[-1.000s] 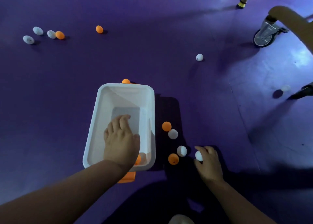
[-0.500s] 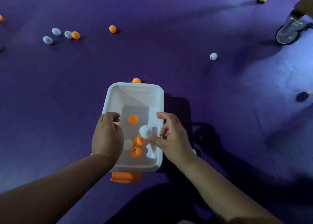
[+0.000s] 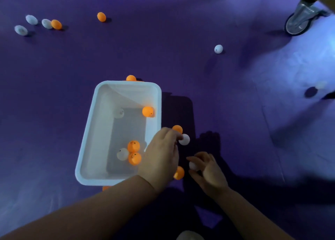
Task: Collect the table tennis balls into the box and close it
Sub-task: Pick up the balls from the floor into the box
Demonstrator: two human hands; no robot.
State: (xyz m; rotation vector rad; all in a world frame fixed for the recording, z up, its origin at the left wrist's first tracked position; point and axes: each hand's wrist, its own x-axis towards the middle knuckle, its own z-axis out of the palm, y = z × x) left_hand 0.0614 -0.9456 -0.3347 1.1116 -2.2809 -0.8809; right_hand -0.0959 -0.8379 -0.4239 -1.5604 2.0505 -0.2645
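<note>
The white box (image 3: 85, 141) stands open on the purple floor (image 3: 181, 40), immediately left of both hands. The left forearm crosses its near right corner.

Contents of the box:
- A cluster of three balls (image 3: 133, 146), two orange and one white, lies just left of the left hand. The three touch one another.
- A corner orange ball (image 3: 147, 111) rests against the right wall, ahead of the left hand.
- A faint white ball (image 3: 118, 112) lies to the left of that one.

The left hand (image 3: 161, 158) shows its back to the camera and reaches rightward past the box's rim. Its fingertips meet a loose white ball (image 3: 185, 140) on the floor. Whether they pinch that ball cannot be told. A loose orange ball (image 3: 177, 129) lies just beside it, at the far side of the fingertips.

The right hand (image 3: 208, 169) has fingers and thumb curled round a gripped white ball (image 3: 193, 166). Between the two hands lies a half-hidden orange ball (image 3: 179, 173), partly covered by the left hand.

Further out:
- A rim orange ball (image 3: 131, 77) shows behind the box's far rim.
- A lone white ball (image 3: 218, 49) lies well ahead of the right hand.
- A far group of four balls (image 3: 46, 23) — three white, one orange — lies far ahead and left of the left hand.
- A single orange ball (image 3: 101, 16) lies to the right of that group.
- A caster wheel (image 3: 297, 24) stands far ahead and right of the right hand.
</note>
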